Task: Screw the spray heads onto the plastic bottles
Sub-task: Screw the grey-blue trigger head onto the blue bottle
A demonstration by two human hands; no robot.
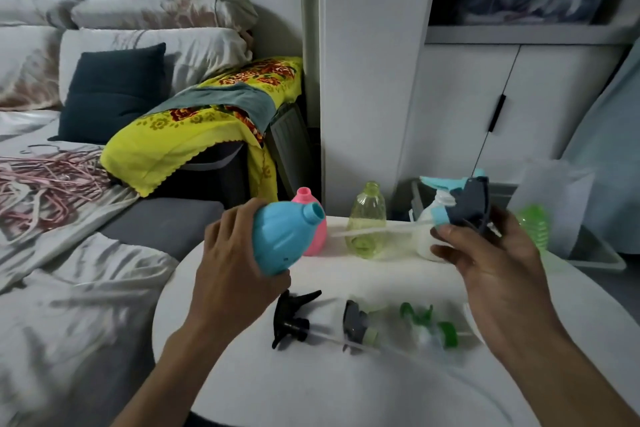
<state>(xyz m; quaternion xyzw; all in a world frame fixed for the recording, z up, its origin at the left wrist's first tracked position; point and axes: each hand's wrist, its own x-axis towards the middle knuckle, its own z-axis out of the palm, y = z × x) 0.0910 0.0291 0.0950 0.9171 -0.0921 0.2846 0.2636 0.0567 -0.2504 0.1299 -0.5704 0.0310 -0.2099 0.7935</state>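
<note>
Left fingers: my left hand (232,253) wraps the belly of the blue bottle (282,236), fingers curled round it, the open neck tilted up and toward the right.
Right fingers: my right hand (485,250) pinches the blue-and-grey spray head (464,198) at its collar; its thin white dip tube (367,230) sticks out toward the blue bottle's mouth, the tip not yet inside.
Step in hand: as I judge it, feeding the tube into the neck before any turning starts.
Waiting on the counter (346,392): a pink bottle (313,218) just behind the blue one, a clear yellow-green bottle (369,218) beside it, a white bottle (427,239) partly behind my right hand, a green ribbed bottle (535,225) at the far right.
Loose heads: a black spray head (291,319), a grey spray head (358,324) and a green spray head (433,326) lie in a row near me.
Risk, tube: it is thin and looks bendy; if I miss the mouth it may buckle against the rim.
Risk, thread: both pieces are held tilted in the air, so the collar could seat crooked and cross-thread.
Risk, neighbours: the pink bottle stands close behind the blue one and could be knocked over.
Hard to see: motion blur smears the green spray head; the white bottle's base is hidden by my fingers; the spray head's thread is out of sight.
Beyond: a bed (69,288) with hangers (45,180) to the left, a white cabinet (485,97) behind.
</note>
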